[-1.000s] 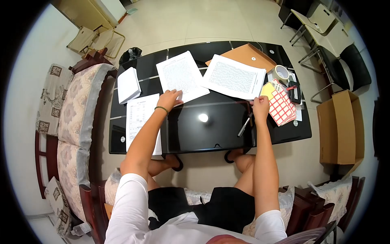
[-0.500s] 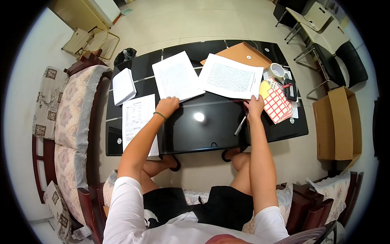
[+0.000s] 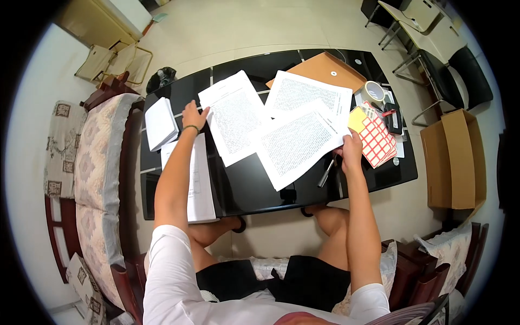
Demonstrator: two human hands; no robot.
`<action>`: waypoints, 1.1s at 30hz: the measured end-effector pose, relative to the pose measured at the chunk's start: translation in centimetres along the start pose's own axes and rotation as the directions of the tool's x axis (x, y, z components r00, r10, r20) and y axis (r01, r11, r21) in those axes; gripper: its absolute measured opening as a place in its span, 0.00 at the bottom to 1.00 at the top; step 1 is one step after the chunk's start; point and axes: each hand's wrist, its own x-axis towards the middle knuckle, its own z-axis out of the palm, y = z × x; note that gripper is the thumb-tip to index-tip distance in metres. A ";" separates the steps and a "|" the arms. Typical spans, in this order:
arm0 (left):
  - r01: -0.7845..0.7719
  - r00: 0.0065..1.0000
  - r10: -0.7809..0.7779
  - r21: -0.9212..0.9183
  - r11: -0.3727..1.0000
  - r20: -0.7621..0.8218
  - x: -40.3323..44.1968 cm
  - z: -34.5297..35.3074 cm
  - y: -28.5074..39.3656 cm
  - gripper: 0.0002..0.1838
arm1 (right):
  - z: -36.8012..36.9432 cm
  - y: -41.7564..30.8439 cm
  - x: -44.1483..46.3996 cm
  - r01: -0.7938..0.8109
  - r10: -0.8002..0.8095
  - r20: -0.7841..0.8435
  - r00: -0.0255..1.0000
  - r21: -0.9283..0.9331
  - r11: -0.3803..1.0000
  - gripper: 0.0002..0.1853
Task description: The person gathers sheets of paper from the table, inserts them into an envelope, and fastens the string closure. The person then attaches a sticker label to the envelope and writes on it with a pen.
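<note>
My right hand (image 3: pixel 351 150) is closed on the right corner of a printed sheet (image 3: pixel 300 143), which slants over the table's middle. A dark and silver pen (image 3: pixel 325 173) sticks out below that hand, apparently held in it too. Partly under the sheet lies another printed page (image 3: pixel 309 92). My left hand (image 3: pixel 194 115), fingers apart, is at the left edge of a stack of printed pages (image 3: pixel 230 116). Near its wrist are a folded white paper bundle (image 3: pixel 161 123) and a form with tables (image 3: pixel 199 184), the latter partly hidden by my forearm.
An orange-brown document envelope (image 3: pixel 325 65) lies at the back of the black glossy table (image 3: pixel 244 189). At right are a tape roll (image 3: pixel 374 92), red-grid label sheets (image 3: pixel 377 142) and a black case (image 3: pixel 394 119). A cardboard box (image 3: pixel 452 162) stands beyond the table's right side.
My left hand has moved from the stack's lower edge to its upper left side and opened. A printed sheet now spreads from my right hand toward the middle, overlapping both piles.
</note>
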 end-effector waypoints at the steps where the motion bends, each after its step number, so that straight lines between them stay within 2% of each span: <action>1: 0.028 0.999 -0.028 0.008 1.000 0.030 1.7 1.0 -0.6 0.50 | -0.8 0.4 0.4 0.003 -0.004 -0.008 1.000 -0.058 0.998 0.20; 2: 0.048 0.997 -0.049 0.017 0.999 0.063 3.6 2.3 -1.4 0.54 | -1.5 0.8 0.7 0.004 -0.006 -0.023 1.000 -0.115 0.993 0.20; 3: -0.052 0.997 0.052 -0.001 0.999 0.053 6.0 4.8 -3.6 0.57 | -2.2 0.8 0.7 0.002 -0.003 -0.003 1.000 -0.139 0.990 0.19; 4: 0.046 0.991 -0.045 -0.006 0.999 0.125 6.0 2.8 -1.6 0.59 | -2.7 1.1 1.1 0.032 -0.038 -0.035 0.999 -0.155 0.987 0.19; 6: 0.018 0.975 -0.032 0.064 0.998 0.222 5.6 3.0 -1.1 0.58 | -4.1 2.2 1.3 0.066 -0.086 -0.087 0.992 -0.215 0.974 0.18; 7: -0.040 0.973 0.012 0.115 0.993 0.230 5.5 1.5 -0.4 0.56 | -4.2 2.5 1.5 0.056 -0.070 -0.122 0.990 -0.108 0.992 0.16; 8: -0.099 0.970 0.058 0.165 0.981 0.237 5.4 0.6 0.1 0.53 | -3.9 2.7 1.9 0.051 -0.069 -0.132 0.989 -0.137 0.989 0.16; 10: -0.183 0.970 0.176 0.031 0.983 0.168 6.7 1.6 -1.5 0.44 | -3.5 2.6 2.2 0.040 -0.072 -0.158 0.985 -0.202 0.979 0.15; 12: -0.199 0.971 0.196 0.014 0.980 0.135 6.4 0.2 -0.3 0.38 | -2.0 2.3 2.3 0.137 -0.190 -0.130 0.973 -0.332 0.933 0.17; 13: -0.242 0.966 0.245 -0.042 0.969 0.086 6.8 0.7 -0.6 0.36 | -1.5 2.2 2.3 0.164 -0.203 -0.084 0.976 -0.340 0.926 0.17; 14: -0.248 0.964 0.255 -0.087 0.965 0.074 7.4 1.0 -1.0 0.36 | -0.8 2.2 2.4 0.195 -0.218 -0.032 0.975 -0.341 0.920 0.18; 15: -0.246 0.963 0.257 -0.128 0.961 0.079 6.8 1.6 -1.7 0.36 | -0.4 2.1 1.4 0.084 -0.094 -0.005 0.996 -0.397 0.914 0.20; 16: -0.246 0.963 0.261 -0.170 0.954 0.070 7.2 1.5 -1.9 0.36 | 0.3 3.2 2.0 0.209 -0.221 0.028 0.975 -0.462 0.862 0.22; 17: -0.191 0.965 0.233 -0.290 0.938 0.117 7.7 1.8 -1.8 0.38 | 0.2 4.1 2.3 0.183 -0.192 0.030 0.981 -0.486 0.854 0.22; 20: -0.106 0.965 0.151 -0.208 0.972 0.214 8.0 1.0 -1.5 0.42 | 2.0 2.9 0.9 0.134 -0.125 0.053 0.991 -0.535 0.834 0.23; 23: -0.186 0.982 0.181 0.100 0.977 0.060 6.6 1.7 -1.9 0.46 | 2.7 2.2 -0.4 0.152 -0.126 0.084 0.988 -0.575 0.804 0.22; 26: -0.121 0.964 0.101 0.070 0.990 0.246 9.7 1.4 -2.4 0.47 | 3.8 1.5 -0.3 0.163 -0.134 0.092 0.987 -0.582 0.797 0.22; 27: -0.099 0.954 0.132 -0.134 0.986 0.268 11.5 2.8 -3.9 0.46 | 3.7 1.5 0.2 0.200 -0.188 0.084 0.979 -0.602 0.773 0.22; 29: -0.008 0.940 0.186 -0.526 0.851 0.286 9.5 1.5 -3.5 0.35 | 3.4 2.8 0.4 0.239 -0.217 0.107 0.970 -0.564 0.791 0.21; 30: 0.059 0.936 0.192 -0.668 0.742 0.295 8.5 1.1 -3.1 0.31 | 3.2 4.2 0.7 0.313 -0.314 0.097 0.945 -0.553 0.772 0.20; 32: 0.192 0.947 0.152 -0.877 0.440 0.284 6.7 -2.3 -0.8 0.24 | 3.3 4.0 1.1 0.352 -0.321 0.148 0.935 -0.472 0.808 0.17; 33: 0.168 0.960 0.168 -0.943 0.287 0.222 5.3 -4.1 0.5 0.22 | 3.2 3.9 1.4 0.390 -0.349 0.174 0.921 -0.440 0.809 0.16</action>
